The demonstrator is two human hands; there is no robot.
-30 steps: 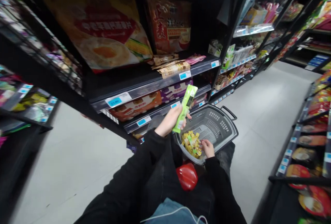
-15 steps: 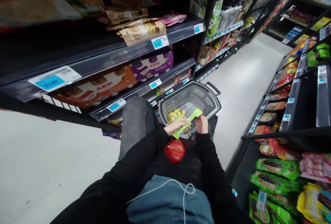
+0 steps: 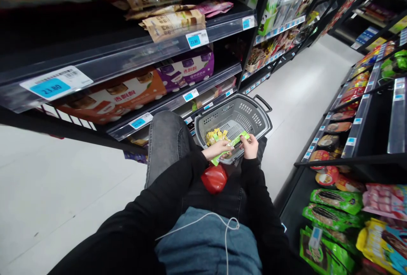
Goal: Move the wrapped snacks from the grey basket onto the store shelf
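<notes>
Both hands hold a long green packet [image 3: 231,146] over the near rim of a grey shopping basket [image 3: 251,116] on the floor between the shelves. My left hand [image 3: 218,149] grips the packet's near end. My right hand [image 3: 250,146] pinches its far end. Several small yellow and green packets [image 3: 215,136] lie in the basket's near left corner. A red object [image 3: 214,179] sits just below my hands, against my dark trousers.
Black shelves on the left carry orange [image 3: 111,97] and purple [image 3: 187,70] boxes and tan sachets [image 3: 173,23], with blue price tags [image 3: 50,87]. Shelves at right hold green and yellow snack bags [image 3: 337,207]. A grey floor aisle [image 3: 305,93] runs ahead.
My left hand brought the green packet down from in front of the shelf to the basket rim, and my right hand took hold of its other end. The view tilted down.
</notes>
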